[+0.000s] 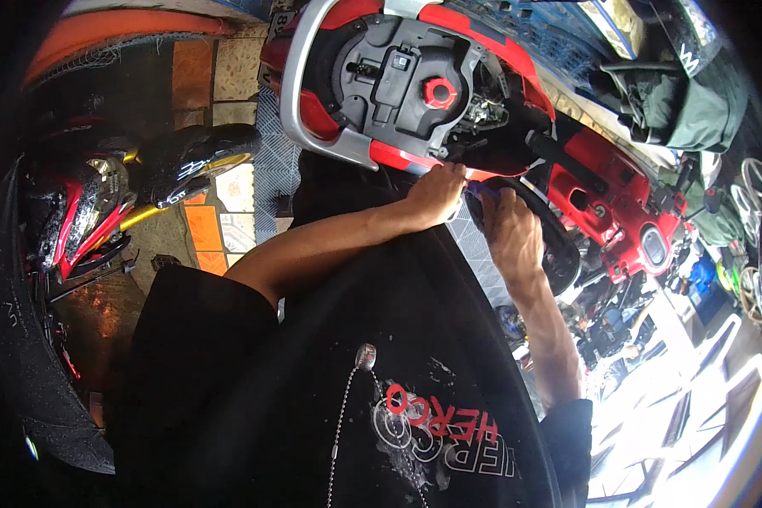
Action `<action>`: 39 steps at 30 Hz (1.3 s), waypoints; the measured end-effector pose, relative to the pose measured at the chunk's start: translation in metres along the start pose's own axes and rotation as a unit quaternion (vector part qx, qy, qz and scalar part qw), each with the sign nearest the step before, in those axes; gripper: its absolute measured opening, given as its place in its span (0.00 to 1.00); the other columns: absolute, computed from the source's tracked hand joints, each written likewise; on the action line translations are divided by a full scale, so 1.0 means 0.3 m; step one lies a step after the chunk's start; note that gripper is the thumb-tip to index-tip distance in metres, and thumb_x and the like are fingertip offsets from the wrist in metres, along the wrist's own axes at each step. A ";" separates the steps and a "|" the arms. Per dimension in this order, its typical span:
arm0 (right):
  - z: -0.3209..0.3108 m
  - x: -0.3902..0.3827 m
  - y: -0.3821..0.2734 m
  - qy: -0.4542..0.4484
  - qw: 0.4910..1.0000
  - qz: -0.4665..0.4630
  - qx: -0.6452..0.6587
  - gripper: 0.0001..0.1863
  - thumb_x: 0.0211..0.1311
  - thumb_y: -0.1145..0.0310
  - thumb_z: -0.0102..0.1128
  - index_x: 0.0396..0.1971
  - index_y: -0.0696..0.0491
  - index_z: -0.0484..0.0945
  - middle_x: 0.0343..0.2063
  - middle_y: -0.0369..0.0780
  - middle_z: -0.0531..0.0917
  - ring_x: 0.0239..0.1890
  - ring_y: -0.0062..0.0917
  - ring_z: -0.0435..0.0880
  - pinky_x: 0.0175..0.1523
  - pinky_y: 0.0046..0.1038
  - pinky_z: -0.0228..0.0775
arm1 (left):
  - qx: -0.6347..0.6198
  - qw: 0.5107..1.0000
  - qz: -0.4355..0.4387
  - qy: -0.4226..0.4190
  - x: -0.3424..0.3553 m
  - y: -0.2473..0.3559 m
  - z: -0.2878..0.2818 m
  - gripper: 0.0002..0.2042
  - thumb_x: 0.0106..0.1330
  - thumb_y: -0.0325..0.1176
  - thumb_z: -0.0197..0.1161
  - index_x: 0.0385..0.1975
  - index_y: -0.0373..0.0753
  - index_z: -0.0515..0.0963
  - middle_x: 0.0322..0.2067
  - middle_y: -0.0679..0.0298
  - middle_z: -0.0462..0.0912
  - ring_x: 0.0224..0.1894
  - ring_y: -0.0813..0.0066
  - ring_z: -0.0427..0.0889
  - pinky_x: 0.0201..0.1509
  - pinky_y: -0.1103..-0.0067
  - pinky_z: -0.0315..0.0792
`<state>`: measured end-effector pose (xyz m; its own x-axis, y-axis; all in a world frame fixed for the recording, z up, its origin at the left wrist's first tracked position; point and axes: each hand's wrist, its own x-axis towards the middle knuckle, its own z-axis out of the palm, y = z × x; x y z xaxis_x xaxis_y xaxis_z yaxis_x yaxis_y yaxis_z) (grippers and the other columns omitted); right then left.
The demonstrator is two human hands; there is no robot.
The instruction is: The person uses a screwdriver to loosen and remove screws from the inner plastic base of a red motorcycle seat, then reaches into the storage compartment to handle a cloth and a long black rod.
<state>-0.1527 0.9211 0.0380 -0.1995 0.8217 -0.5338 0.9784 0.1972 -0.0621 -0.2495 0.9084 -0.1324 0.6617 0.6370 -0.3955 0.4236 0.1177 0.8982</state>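
A red and grey scooter (398,156) stands before me with its seat off. Its underseat area shows a red fuel cap (439,94) on a dark grey cover, and a metal engine part (487,114) lies open beside it. My left hand (438,196) is closed at the scooter's lower side edge, and what its fingers hold is hidden. Close to its right, my right hand (513,230) has its fingers bent round a small purple-blue object (483,190), mostly covered, whose kind I cannot make out. Beside that hand is the scooter's black wheel (559,245).
The scooter's red front section (605,199) extends to the right. A second motorbike (93,212), black, red and yellow, stands at the left on patterned tiles (237,190). A blue plastic crate (550,38) and a dark green bag (686,110) are at the far right.
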 end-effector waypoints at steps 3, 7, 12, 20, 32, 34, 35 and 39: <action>-0.017 -0.002 -0.019 0.030 0.991 0.036 0.122 0.19 0.63 0.75 0.53 0.55 0.53 0.68 0.41 0.47 0.71 0.28 0.43 0.80 0.32 0.42 0.79 | 0.036 0.999 0.009 0.035 -0.001 -0.007 0.014 0.14 0.61 0.27 0.56 0.45 0.30 0.71 0.40 0.45 0.78 0.42 0.51 0.81 0.46 0.63 0.77; -0.003 -0.010 0.000 0.041 0.994 -0.102 0.017 0.20 0.59 0.80 0.51 0.52 0.53 0.69 0.41 0.46 0.72 0.35 0.43 0.80 0.37 0.39 0.79 | -0.003 0.994 0.064 0.087 -0.005 -0.036 0.035 0.15 0.59 0.26 0.61 0.43 0.25 0.69 0.34 0.42 0.79 0.36 0.45 0.80 0.39 0.57 0.73; -0.048 0.001 -0.036 -0.073 0.986 0.078 0.124 0.19 0.56 0.79 0.56 0.50 0.59 0.72 0.44 0.49 0.77 0.44 0.47 0.80 0.43 0.42 0.76 | -0.033 0.996 0.041 0.075 0.005 -0.034 0.038 0.11 0.59 0.26 0.59 0.39 0.27 0.73 0.29 0.44 0.79 0.34 0.46 0.80 0.38 0.58 0.74; -0.036 0.111 0.068 -0.052 0.940 -0.217 0.257 0.10 0.47 0.74 0.72 0.30 0.57 0.79 0.32 0.45 0.84 0.42 0.42 0.83 0.47 0.40 0.75 | -0.013 0.973 0.187 0.135 -0.020 -0.049 0.008 0.11 0.59 0.26 0.57 0.40 0.29 0.75 0.32 0.45 0.80 0.36 0.46 0.80 0.37 0.58 0.73; 0.180 0.069 0.073 0.137 0.780 -0.096 0.603 0.13 0.46 0.83 0.45 0.07 0.57 0.58 0.09 0.35 0.64 0.14 0.17 0.58 0.20 0.26 0.49 | 0.054 0.989 0.118 0.065 0.016 -0.059 0.004 0.13 0.61 0.28 0.56 0.43 0.28 0.73 0.35 0.44 0.80 0.42 0.46 0.80 0.45 0.59 0.74; 0.175 0.062 0.104 0.094 0.872 -0.141 0.460 0.12 0.47 0.84 0.49 0.09 0.57 0.62 0.11 0.37 0.68 0.16 0.18 0.64 0.23 0.24 0.54 | 0.034 0.989 0.129 0.066 0.020 -0.077 0.008 0.13 0.61 0.28 0.55 0.43 0.29 0.73 0.36 0.44 0.80 0.42 0.46 0.79 0.45 0.58 0.73; 0.148 0.071 0.115 0.077 0.865 -0.188 0.460 0.10 0.47 0.83 0.52 0.12 0.57 0.66 0.14 0.38 0.71 0.19 0.20 0.68 0.26 0.25 0.58 | 0.006 0.988 0.142 0.065 0.022 -0.102 0.017 0.13 0.62 0.29 0.55 0.43 0.29 0.73 0.36 0.43 0.79 0.43 0.45 0.79 0.46 0.58 0.73; 0.111 0.053 0.145 0.054 0.824 -0.258 0.501 0.09 0.48 0.77 0.67 0.22 0.57 0.73 0.23 0.39 0.77 0.29 0.28 0.77 0.36 0.29 0.68 | -0.031 0.982 0.177 0.065 0.011 -0.171 0.003 0.12 0.67 0.30 0.51 0.45 0.32 0.74 0.39 0.48 0.79 0.44 0.50 0.80 0.49 0.64 0.73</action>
<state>-0.1114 0.9250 -0.0013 -0.5536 0.8202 -0.1442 0.3046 0.0383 -0.9517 -0.2687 0.9039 -0.1800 0.6740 0.7380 -0.0320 0.1408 -0.0858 0.9863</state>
